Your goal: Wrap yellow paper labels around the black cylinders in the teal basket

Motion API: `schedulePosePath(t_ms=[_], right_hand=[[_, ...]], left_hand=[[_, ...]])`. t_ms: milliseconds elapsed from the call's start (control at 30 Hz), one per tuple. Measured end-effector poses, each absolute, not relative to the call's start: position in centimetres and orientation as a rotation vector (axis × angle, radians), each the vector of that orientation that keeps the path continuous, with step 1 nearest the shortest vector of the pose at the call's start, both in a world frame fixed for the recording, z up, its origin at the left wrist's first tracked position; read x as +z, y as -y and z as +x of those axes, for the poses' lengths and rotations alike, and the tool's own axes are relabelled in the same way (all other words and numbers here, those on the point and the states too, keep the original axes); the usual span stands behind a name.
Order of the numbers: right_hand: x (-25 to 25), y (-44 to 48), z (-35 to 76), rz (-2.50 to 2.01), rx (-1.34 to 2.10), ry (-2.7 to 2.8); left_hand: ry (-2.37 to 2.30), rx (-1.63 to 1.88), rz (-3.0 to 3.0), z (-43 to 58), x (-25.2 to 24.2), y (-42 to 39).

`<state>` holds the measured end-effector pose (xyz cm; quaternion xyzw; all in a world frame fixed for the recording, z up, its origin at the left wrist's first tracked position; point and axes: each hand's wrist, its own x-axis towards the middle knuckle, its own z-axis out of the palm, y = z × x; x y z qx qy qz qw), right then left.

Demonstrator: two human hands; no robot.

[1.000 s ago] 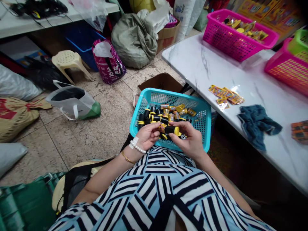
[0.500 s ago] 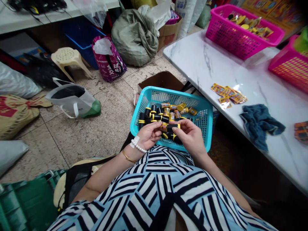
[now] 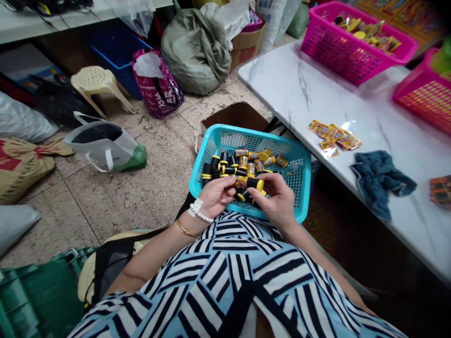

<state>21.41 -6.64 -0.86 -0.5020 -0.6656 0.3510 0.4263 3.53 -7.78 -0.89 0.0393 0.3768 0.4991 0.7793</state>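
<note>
While left hand [image 3: 218, 193] pinches the yellow piece [image 3: 241, 182] beside it, right hand [image 3: 280, 199], nearly closed, holds black tube [image 3: 252, 183].

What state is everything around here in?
Black tube: capped, on its side
Right grip: closed on tube
Left grip: pinching yellow print
Turquoise basket: upright, open, partly filled
Cardboard box behind basket: open
Blue cloth: crumpled
Yellow printed pieces: loosely piled
Farther pink basket: upright, open, loaded
Plastic stool: upright
Purple bag: open
Grey tote bag: open
</note>
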Motion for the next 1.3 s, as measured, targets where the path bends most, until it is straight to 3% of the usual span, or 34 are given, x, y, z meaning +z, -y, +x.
schedulePosePath(t_ms=[233, 567, 800, 1000, 1300], right_hand=[[-0.5, 5.3, 22.6, -1.173, 1.146, 1.347], [-0.8, 5.1, 21.8, -1.125, 1.472, 1.382], [0.3, 5.7, 21.3, -1.166, 1.258, 1.540], [0.1, 6.7, 21.0, -1.245, 0.701, 1.877], [-0.2, 6.6, 21.5, -1.146, 0.997, 1.644]], left_hand=[[-0.807, 1.061, -0.022, 3.3, -1.2, 7.5], [-0.745, 0.990, -0.041, 3.5, -0.8, 7.5], [-0.769, 0.999, -0.050, 3.6, -0.7, 7.4], [-0.795, 1.035, 0.017, 3.6, -1.2, 7.6], [-0.983, 1.211, 0.432, 3.3, -0.4, 8.3]])
